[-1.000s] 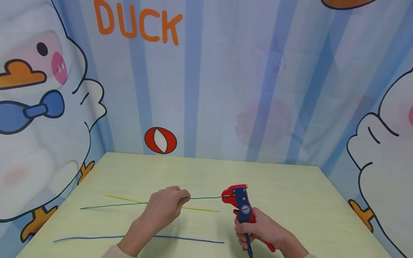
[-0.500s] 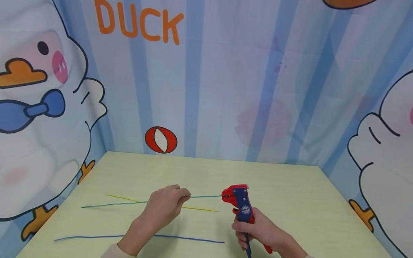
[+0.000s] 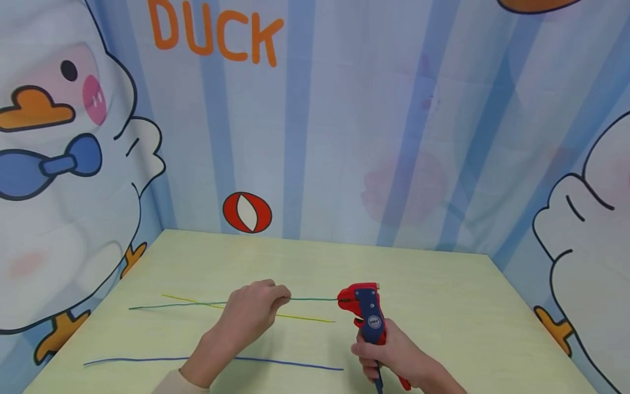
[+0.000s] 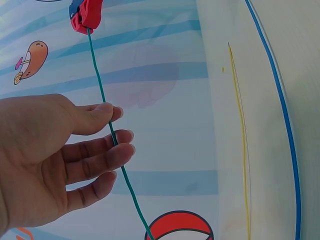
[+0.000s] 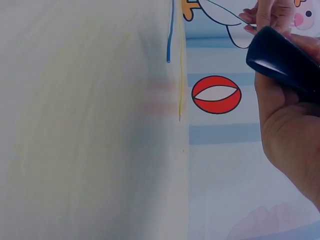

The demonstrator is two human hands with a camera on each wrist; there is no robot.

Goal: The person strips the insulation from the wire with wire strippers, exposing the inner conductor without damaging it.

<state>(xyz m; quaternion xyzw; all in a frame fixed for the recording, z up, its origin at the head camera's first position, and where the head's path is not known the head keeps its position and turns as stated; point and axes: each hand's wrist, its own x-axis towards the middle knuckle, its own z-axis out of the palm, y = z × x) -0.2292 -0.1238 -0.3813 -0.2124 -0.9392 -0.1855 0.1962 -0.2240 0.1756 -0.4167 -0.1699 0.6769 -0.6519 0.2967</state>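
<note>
My left hand point(image 3: 256, 312) pinches a green wire point(image 4: 131, 190) between thumb and index finger, with the other fingers loosely bent beside it. The wire runs above the table, its right end inside the red jaws of a wire stripper point(image 3: 372, 317); its left end juts out past my hand. My right hand point(image 3: 394, 350) grips the stripper's blue and red handles, holding the tool upright with its head turned left. In the right wrist view, a dark blue handle end point(image 5: 280, 55) covers part of that hand. The wire's tip within the jaws is hidden.
On the pale table point(image 3: 443, 295) lie a yellow wire point(image 3: 305, 318), behind and below my left hand, and a blue wire point(image 3: 290, 362) nearer the front, partly covered by my left forearm. A tiny yellow bit point(image 4: 223, 70) lies near the yellow wire's end. A printed curtain point(image 3: 334, 120) stands behind.
The stripper's red handle has drawn closer to the blue one as my right hand squeezes. The green wire's free left end has risen slightly. My left hand keeps its place.
</note>
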